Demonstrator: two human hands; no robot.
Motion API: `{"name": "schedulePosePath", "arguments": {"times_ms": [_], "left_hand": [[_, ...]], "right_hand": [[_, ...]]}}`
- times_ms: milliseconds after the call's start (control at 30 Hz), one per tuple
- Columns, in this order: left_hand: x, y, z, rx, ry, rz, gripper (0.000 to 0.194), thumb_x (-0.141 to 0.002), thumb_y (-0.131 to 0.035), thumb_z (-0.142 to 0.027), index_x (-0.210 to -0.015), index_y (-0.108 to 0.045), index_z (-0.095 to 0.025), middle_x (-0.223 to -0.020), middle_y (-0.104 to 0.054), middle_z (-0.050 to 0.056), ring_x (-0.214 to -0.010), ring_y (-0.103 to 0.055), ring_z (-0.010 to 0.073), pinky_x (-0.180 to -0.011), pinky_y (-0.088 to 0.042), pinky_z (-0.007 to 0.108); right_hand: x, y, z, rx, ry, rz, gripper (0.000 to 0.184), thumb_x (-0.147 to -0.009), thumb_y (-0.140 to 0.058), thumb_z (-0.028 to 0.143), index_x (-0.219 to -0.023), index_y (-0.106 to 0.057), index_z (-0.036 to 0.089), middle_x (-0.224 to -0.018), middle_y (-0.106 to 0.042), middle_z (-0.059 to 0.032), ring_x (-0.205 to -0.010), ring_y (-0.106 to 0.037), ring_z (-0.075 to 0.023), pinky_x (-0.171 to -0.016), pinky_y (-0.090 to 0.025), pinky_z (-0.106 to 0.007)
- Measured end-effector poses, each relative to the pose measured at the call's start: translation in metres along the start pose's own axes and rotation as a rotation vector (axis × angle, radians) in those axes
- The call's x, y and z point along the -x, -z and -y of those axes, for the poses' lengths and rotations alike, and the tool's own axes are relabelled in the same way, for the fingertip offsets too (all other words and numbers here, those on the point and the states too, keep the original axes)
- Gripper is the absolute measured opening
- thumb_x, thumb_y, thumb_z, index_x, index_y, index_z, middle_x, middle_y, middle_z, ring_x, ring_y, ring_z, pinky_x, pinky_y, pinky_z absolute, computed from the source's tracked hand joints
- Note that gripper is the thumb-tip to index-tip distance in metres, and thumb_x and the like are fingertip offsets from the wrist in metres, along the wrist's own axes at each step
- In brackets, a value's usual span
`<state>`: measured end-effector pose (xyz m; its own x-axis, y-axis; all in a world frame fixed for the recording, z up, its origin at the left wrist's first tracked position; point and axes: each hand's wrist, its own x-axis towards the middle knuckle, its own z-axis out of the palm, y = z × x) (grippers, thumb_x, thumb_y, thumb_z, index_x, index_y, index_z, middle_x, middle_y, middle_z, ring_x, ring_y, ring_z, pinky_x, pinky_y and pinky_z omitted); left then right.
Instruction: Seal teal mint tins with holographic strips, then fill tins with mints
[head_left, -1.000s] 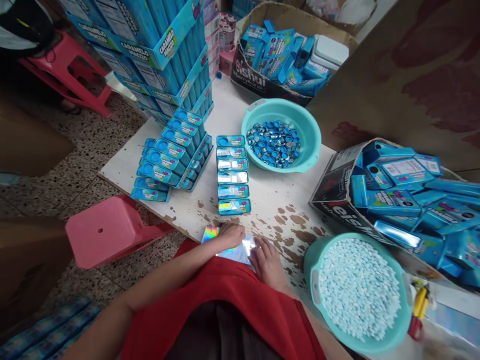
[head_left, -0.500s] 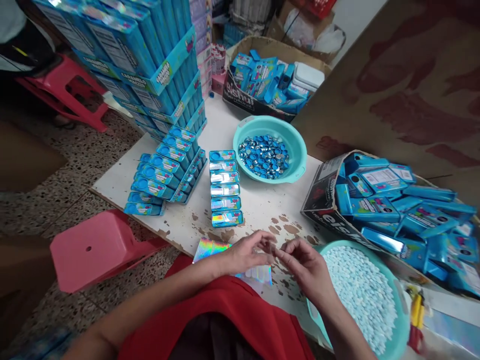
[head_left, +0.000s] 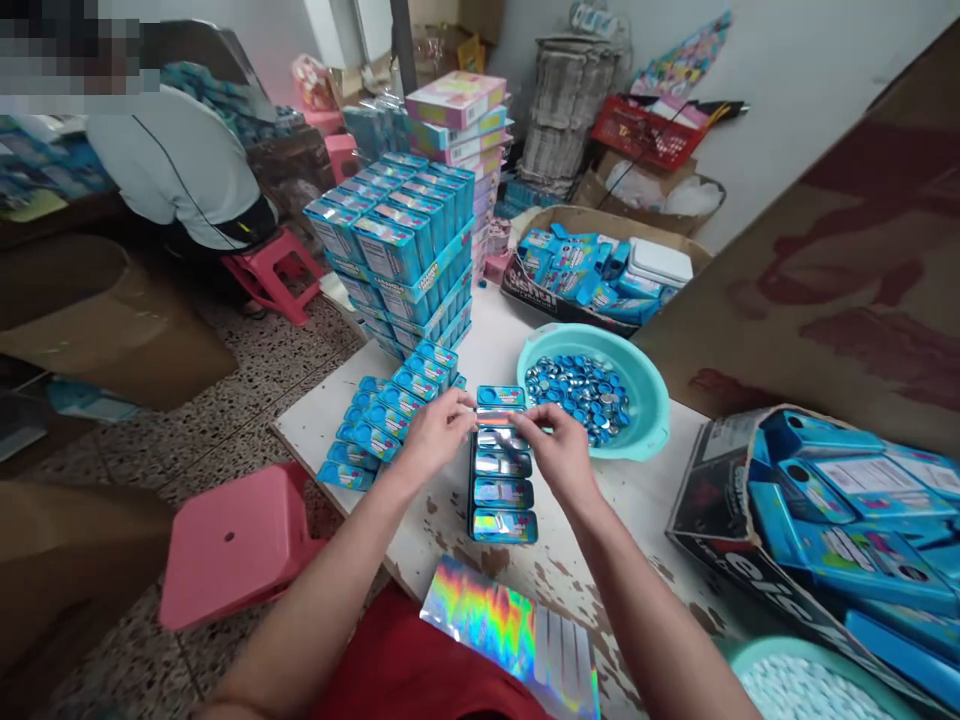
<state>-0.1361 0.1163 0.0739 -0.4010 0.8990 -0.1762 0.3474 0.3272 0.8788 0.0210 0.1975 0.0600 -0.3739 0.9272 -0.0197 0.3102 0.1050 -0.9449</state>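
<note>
My left hand (head_left: 436,432) and my right hand (head_left: 559,445) are both closed in a pinch at opposite ends of a narrow shiny sticker strip (head_left: 496,417). The strip lies across the second-farthest blue tin in a row of several small tins (head_left: 504,493). Most of that tin is covered by the strip and my fingertips. Shiny bands cross several nearer tins, while the farthest one shows a round recess. Below the row, at the table's front edge, is a rainbow-foil sticker sheet (head_left: 487,620) with strip-shaped gaps on its right part.
Left of the row are more blue tins (head_left: 375,415) and a tall stack of them (head_left: 409,260). A turquoise basin (head_left: 637,400) holds small blue-and-silver lids. Cartons of blue boxes (head_left: 720,490) and a basin of pale candies (head_left: 810,690) stand right. A person (head_left: 187,160) sits far left.
Both hands have moved forward from above the foil sheet to the row of tins, with the strip now stretched between them. The view has tilted up, showing more of the room.
</note>
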Motion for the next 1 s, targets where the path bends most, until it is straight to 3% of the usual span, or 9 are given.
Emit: {"name": "schedulePosePath", "arguments": {"times_ms": [133, 233, 367, 467, 600, 667, 767, 900, 1000], "left_hand": [[-0.03, 0.003, 0.002, -0.244, 0.011, -0.093, 0.02, -0.08, -0.045, -0.018, -0.095, -0.058, -0.019, -0.075, -0.066, 0.0, -0.074, -0.061, 0.0154, -0.068, -0.043, 0.025], [-0.039, -0.007, 0.006, -0.402, 0.064, -0.114, 0.024, -0.083, -0.041, -0.014, -0.102, -0.056, -0.019, -0.082, -0.067, 0.003, -0.081, -0.062, 0.0175, -0.073, -0.042, 0.028], [-0.049, -0.023, 0.016, -0.435, 0.108, -0.122, 0.024, -0.087, -0.04, -0.016, -0.108, -0.052, -0.019, -0.087, -0.067, 0.004, -0.084, -0.062, 0.0181, -0.075, -0.043, 0.028], [-0.055, -0.029, 0.026, -0.374, 0.145, -0.154, 0.02, -0.087, -0.042, -0.018, -0.104, -0.052, -0.02, -0.089, -0.067, 0.003, -0.086, -0.062, 0.0169, -0.075, -0.044, 0.027], [-0.048, -0.033, 0.034, -0.307, 0.251, -0.127, 0.025, -0.086, -0.048, -0.023, -0.11, -0.054, -0.02, -0.093, -0.068, 0.005, -0.094, -0.063, 0.0191, -0.084, -0.046, 0.03], [-0.04, -0.039, 0.035, -0.192, 0.208, -0.166, 0.034, -0.09, -0.042, -0.029, -0.121, -0.051, -0.018, -0.117, -0.064, 0.01, -0.113, -0.056, 0.0198, -0.096, -0.042, 0.031], [-0.028, -0.05, 0.035, 0.053, 0.114, -0.151, 0.056, -0.093, -0.03, -0.044, -0.142, -0.031, -0.015, -0.151, -0.031, 0.011, -0.139, -0.027, 0.0183, -0.111, -0.028, 0.031], [-0.018, -0.052, 0.036, 0.329, 0.126, 0.039, 0.069, -0.092, -0.02, -0.056, -0.148, -0.017, -0.016, -0.156, -0.017, 0.008, -0.142, -0.018, 0.0179, -0.114, -0.024, 0.032], [0.001, -0.053, 0.044, 0.41, 0.133, -0.043, 0.068, -0.092, -0.012, -0.056, -0.15, -0.005, -0.02, -0.157, -0.006, 0.003, -0.144, -0.008, 0.0176, -0.116, -0.021, 0.034]], "right_hand": [[-0.04, -0.017, -0.006, 0.218, 0.029, -0.093, 0.02, -0.066, -0.065, 0.038, -0.061, -0.063, 0.018, -0.079, -0.06, -0.005, -0.086, -0.054, -0.0227, -0.082, -0.041, -0.038], [-0.05, -0.026, -0.018, 0.275, 0.015, -0.125, 0.019, -0.065, -0.063, 0.037, -0.059, -0.064, 0.019, -0.084, -0.058, -0.0072, -0.089, -0.052, -0.0249, -0.085, -0.04, -0.041], [-0.054, -0.037, -0.036, 0.237, 0.024, -0.152, 0.017, -0.064, -0.062, 0.035, -0.056, -0.06, 0.02, -0.083, -0.056, -0.0074, -0.09, -0.052, -0.0255, -0.085, -0.041, -0.04], [-0.058, -0.039, -0.044, 0.185, -0.019, -0.173, 0.017, -0.062, -0.063, 0.036, -0.065, -0.06, 0.02, -0.081, -0.058, -0.0059, -0.085, -0.054, -0.0238, -0.079, -0.045, -0.037], [-0.059, -0.032, -0.046, 0.097, -0.063, -0.184, 0.036, -0.068, -0.059, 0.039, -0.094, -0.059, 0.015, -0.084, -0.064, -0.0074, -0.073, -0.06, -0.0214, -0.067, -0.049, -0.034], [-0.057, -0.03, -0.046, 0.046, -0.037, -0.166, 0.048, -0.072, -0.057, 0.043, -0.11, -0.055, 0.013, -0.104, -0.065, -0.0139, -0.086, -0.063, -0.0249, -0.073, -0.05, -0.036], [-0.052, -0.034, -0.049, 0.017, 0.018, -0.043, 0.066, -0.074, -0.058, 0.052, -0.127, -0.049, 0.014, -0.133, -0.052, -0.0178, -0.123, -0.049, -0.0322, -0.096, -0.042, -0.046], [-0.046, -0.032, -0.059, -0.059, -0.104, 0.19, 0.082, -0.078, -0.047, 0.065, -0.143, -0.032, 0.018, -0.146, -0.039, -0.0139, -0.135, -0.036, -0.0297, -0.104, -0.037, -0.047], [-0.023, -0.019, -0.075, -0.31, -0.25, 0.145, 0.082, -0.081, -0.039, 0.07, -0.148, -0.022, 0.025, -0.151, -0.03, -0.0079, -0.136, -0.033, -0.0262, -0.102, -0.042, -0.042]]}}
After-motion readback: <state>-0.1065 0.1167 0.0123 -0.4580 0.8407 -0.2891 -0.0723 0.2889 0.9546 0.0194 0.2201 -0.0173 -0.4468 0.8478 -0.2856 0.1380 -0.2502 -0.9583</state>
